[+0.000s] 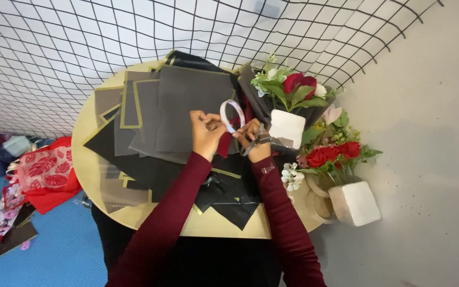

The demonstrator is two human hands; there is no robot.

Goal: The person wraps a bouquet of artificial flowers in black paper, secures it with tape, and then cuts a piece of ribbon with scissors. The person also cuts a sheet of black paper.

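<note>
We are pinching a looped white ribbon (231,112) with our left hand (206,134) above the table (83,154); our right hand (252,139) is gripping scissors (255,141). Light, floppy ribbon; hold near its ends.

The sleeves (176,212) are dark red. The paper sheets (187,106) are grey and black, some with a gold edge. The ribbon (233,112) is white. The roses (299,82) are red with green leaves. The table (83,154) is pale yellow. The bag (46,170) is red with a leaf pattern. The floor mat (65,255) is blue.
</note>
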